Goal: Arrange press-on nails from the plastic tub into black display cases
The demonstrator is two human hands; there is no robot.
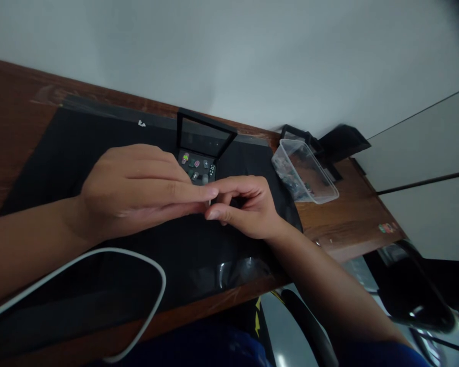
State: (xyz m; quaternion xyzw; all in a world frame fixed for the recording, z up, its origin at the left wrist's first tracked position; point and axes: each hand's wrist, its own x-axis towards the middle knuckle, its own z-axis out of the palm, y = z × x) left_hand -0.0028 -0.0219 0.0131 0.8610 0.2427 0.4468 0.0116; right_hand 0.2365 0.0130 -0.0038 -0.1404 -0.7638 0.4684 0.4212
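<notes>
Right hand [248, 206]: curled, thumb and forefinger pinched shut on a small pale piece [209, 203]. It's mostly hidden by the fingertips, so I can't say what it is.

Left hand [137, 188]: fingers stretched out nearly straight and close together, tips touching the right hand's pinch at its 3 o'clock. Can't tell whether it grips the piece or only steadies it. My read: the piece is tiny, so both sets of fingertips meet on it for control.

Both hands hover low over the black desk mat [80, 148] on the brown wooden desk [15, 102].

- 12 o'clock, just behind the fingertips: black hinged-lid case [206, 118], lid propped up, small colourful pieces [197, 165] in rows inside. It's open and within easy reach. The left knuckles cover its near-left corner.
- 2 o'clock, well apart: clear plastic tub [319, 176], tilted, dark bits inside.
- 7 o'clock: white cable [153, 265] looping over the mat's near edge, under the left forearm and close enough to snag.
- 5 o'clock, below the desk edge: black chair [309, 321].
</notes>
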